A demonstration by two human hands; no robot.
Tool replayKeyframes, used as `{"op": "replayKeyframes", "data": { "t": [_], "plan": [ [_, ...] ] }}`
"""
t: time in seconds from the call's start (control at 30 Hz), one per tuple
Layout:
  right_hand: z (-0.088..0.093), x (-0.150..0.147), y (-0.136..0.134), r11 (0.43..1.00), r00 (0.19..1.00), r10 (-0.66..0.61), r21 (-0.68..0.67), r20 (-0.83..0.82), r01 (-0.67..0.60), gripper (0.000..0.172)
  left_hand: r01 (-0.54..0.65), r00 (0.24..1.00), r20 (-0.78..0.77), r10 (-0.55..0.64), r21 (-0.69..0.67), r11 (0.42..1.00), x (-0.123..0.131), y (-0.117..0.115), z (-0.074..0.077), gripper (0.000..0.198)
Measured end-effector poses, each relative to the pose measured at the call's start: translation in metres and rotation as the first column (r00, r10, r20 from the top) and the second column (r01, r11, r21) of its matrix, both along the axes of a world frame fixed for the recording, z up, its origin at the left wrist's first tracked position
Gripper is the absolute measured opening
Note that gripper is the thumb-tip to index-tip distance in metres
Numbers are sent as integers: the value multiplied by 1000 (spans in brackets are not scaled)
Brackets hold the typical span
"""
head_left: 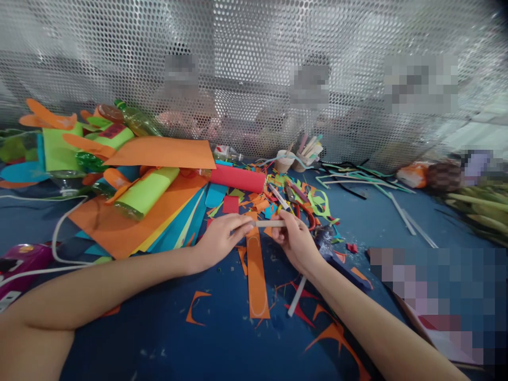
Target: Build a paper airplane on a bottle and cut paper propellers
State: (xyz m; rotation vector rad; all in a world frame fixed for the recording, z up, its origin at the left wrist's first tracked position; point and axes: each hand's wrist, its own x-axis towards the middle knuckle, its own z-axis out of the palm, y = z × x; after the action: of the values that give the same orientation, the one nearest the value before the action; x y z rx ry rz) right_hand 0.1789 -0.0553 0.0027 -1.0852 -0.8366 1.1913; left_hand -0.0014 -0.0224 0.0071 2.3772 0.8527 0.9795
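Between my two hands a thin, pale, pencil-like stick (270, 224) lies level. The fingertips of my left hand (216, 241) pinch its left end. My right hand (296, 238) is closed around the other end. Right below the stick, an orange paper strip (257, 280) rests on the blue table, with pale curved outlines drawn near its ends. Red handles, like those of scissors (309, 214), show just past my right hand. A dark blue tool (353, 272) lies partly hidden behind my right forearm, and a white stick (297, 296) pokes out beneath that forearm.
Bottles wrapped in coloured paper (148, 193) and coloured sheets (107, 222) pile up at left. A white cord (57, 233) runs beside a purple object (27, 264). Paper scraps (333, 336) litter the blue table (190, 349). Cups of sticks (307, 159) stand before a perforated metal screen (254, 63).
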Motion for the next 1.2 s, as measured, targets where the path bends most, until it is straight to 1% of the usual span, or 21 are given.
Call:
{"op": "replayKeyframes", "data": {
  "t": [0.07, 0.17, 0.27, 0.33, 0.4, 0.5, 0.53, 0.57, 0.6, 0.63, 0.67, 0.7, 0.73, 0.77, 0.8, 0.9, 0.97, 1.03, 1.1, 1.17, 1.2],
  "plan": [
    [1, -1, -1, 998, 997, 8, -59, -76, -12, 26, -9, 1000, -21, 12, 129, 992, 0, -3, 0, 24],
    [1, -2, -2, 995, 994, -10, -104, -109, -1, 25, -12, 999, -44, 27, 305, 952, -1, -5, -3, 27],
    [3, -4, -2, 989, 995, -18, -147, -100, 4, 25, 11, 997, -69, 17, 384, 923, -3, -5, -6, 29],
    [7, -4, -2, 985, 996, -12, -171, -86, -2, 25, 24, 997, -76, 4, 365, 931, -2, -4, -6, 30],
    [15, -2, -3, 988, 1000, 15, -153, -15, -17, 26, 24, 997, -78, -3, 271, 962, 1, -1, -6, 29],
    [33, 8, -5, 1000, 964, 25, -7, 266, -24, 27, 9, 999, -45, -6, 64, 998, 6, 4, -6, 26],
    [38, 13, -5, 998, 921, -22, 62, 389, -2, 26, -4, 1000, -21, 4, 17, 1000, 7, 5, -6, 27],
    [43, 20, -5, 991, 848, -98, 131, 521, 34, 26, -28, 1000, 1, 28, -6, 1000, 8, 7, -7, 30],
    [46, 27, -5, 981, 726, -170, 187, 666, 58, 25, -60, 998, 8, 60, -3, 998, 8, 7, -7, 33],
    [47, 33, -4, 972, 560, -221, 225, 798, 64, 21, -91, 996, -11, 91, 24, 996, 8, 8, -8, 36],
    [47, 40, -3, 975, 380, -221, 219, 898, 50, 19, -118, 991, -56, 122, 67, 991, 7, 7, -8, 37],
    [45, 46, -1, 986, 224, -165, 165, 960, 17, 20, -139, 982, -114, 152, 115, 984, 6, 6, -8, 40],
    [42, 51, 0, 994, 95, -110, 111, 989, -6, 22, -151, 969, -174, 178, 157, 976, 5, 5, -9, 44],
    [39, 54, 2, 996, -1, -85, 85, 996, -39, 25, -158, 954, -226, 198, 185, 970, 4, 4, -9, 50],
    [37, 57, 4, 994, -64, -73, 68, 995, -85, 27, -162, 940, -268, 212, 197, 967, 4, 2, -10, 57],
    [39, 65, 7, 988, -168, -104, 83, 980, -131, 26, -149, 920, -337, 200, 172, 974, 3, 0, -13, 74],
    [47, 72, 3, 994, -213, -88, 72, 973, -81, 22, -136, 919, -349, 182, 152, 979, 3, 0, -15, 79],
    [57, 82, -6, 1000, -269, 0, 8, 963, 27, 18, -134, 920, -350, 175, 139, 981, 4, 1, -16, 77],
    [63, 93, -16, 986, -320, 153, -124, 935, 109, 20, -138, 919, -353, 175, 127, 982, 4, 3, -16, 75],
    [65, 102, -23, 960, -342, 280, -260, 897, 103, 25, -133, 921, -352, 166, 117, 984, 4, 4, -15, 73],
    [65, 104, -24, 951, -347, 310, -297, 885, 92, 27, -124, 925, -348, 155, 111, 986, 4, 4, -14, 72]
  ]
}}
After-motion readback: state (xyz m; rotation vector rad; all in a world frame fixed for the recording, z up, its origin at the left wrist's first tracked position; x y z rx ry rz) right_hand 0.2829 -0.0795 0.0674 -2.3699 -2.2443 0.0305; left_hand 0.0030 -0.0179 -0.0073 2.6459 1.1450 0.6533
